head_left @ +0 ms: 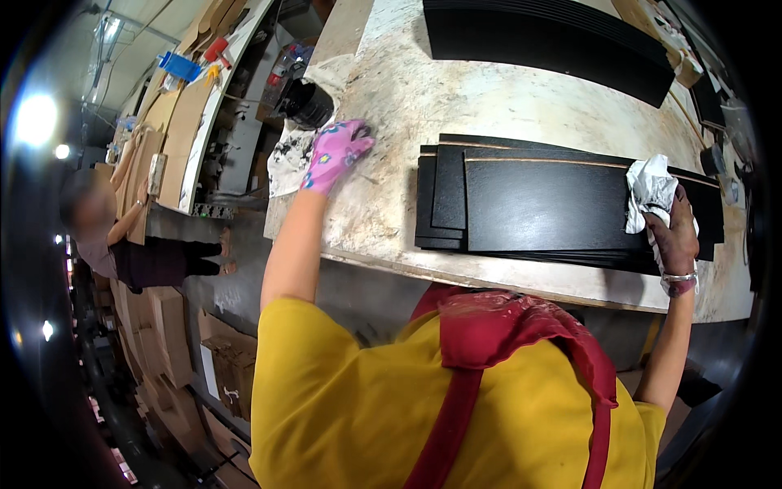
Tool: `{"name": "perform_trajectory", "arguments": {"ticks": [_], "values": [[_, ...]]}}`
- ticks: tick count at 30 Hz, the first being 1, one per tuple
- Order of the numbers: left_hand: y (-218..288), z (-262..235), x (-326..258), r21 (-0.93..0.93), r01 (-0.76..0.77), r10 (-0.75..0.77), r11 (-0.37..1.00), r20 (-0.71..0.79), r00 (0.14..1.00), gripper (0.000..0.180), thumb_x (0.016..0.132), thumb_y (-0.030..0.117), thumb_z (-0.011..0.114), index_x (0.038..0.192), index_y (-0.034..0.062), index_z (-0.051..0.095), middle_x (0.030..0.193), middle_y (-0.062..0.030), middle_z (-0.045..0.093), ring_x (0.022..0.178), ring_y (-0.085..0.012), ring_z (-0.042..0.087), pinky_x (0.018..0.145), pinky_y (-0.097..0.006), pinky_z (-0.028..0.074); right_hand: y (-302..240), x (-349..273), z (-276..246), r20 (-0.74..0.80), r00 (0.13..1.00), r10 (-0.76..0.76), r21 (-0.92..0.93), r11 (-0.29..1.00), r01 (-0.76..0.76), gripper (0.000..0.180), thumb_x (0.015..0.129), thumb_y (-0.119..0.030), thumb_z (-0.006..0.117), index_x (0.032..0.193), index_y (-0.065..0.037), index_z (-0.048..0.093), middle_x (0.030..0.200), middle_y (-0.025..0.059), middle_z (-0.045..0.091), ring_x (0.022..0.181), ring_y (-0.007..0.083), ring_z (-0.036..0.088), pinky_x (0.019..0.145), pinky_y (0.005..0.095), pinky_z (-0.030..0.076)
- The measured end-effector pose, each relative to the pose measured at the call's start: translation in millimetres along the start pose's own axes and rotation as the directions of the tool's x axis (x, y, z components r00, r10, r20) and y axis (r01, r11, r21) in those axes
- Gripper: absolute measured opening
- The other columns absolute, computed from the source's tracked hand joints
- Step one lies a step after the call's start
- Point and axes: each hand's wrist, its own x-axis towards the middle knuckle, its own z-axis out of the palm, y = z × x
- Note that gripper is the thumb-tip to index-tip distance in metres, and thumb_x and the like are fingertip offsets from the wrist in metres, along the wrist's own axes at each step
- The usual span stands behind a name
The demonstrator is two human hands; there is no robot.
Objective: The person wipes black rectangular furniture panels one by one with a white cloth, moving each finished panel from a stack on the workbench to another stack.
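My left hand [334,156], in a pink flowered glove, is over the worktable's left side, fingers curled in. Whether anything is inside them is hidden. Just beyond it is a black container [308,104], beside a white cloth with black stains [288,161]. My right hand [678,236], darkly stained and with a band at the wrist, grips a crumpled white rag [651,189]. The rag rests on the right end of the top black board [546,204]. Several more black boards lie under that one, unevenly stacked, with a thin brown edge showing.
Another stack of black boards [546,41] lies at the worktable's far side. The pale worktable [371,204] is smeared with stains. At far left a person [110,228] has their hands at brown boards on another bench. A cardboard box [232,367] stands on the floor.
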Motion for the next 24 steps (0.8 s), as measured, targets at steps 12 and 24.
{"name": "perform_trajectory", "arguments": {"ticks": [12,24], "values": [[172.6,-46.1,-51.2,-0.341,-0.046,0.095,0.939,0.128,0.987,0.046,0.088,0.032,0.063,0.120,0.0018,0.054,0.090,-0.0068,0.064,0.074,-0.0155,0.062,0.073,-0.030,0.051,-9.4,-4.2,0.8,-0.040,0.998,-0.058,-0.073,0.996,0.055,0.061,0.075,-0.020,0.072,0.128,0.000,0.052,0.132,0.0179,0.051,0.119,0.0332,0.050,0.101,0.0358,0.039],[188.2,-79.1,-134.1,-0.737,0.308,-0.033,0.602,0.362,0.932,0.051,0.083,0.038,0.069,0.122,0.0070,0.056,0.092,-0.0038,0.060,0.080,-0.0134,0.058,0.071,-0.031,0.051,-1.2,-6.0,7.6,-0.114,0.985,-0.129,-0.243,0.965,0.098,0.058,0.077,-0.019,0.074,0.128,-0.002,0.053,0.129,0.0164,0.054,0.115,0.0332,0.053,0.097,0.0367,0.043]]}}
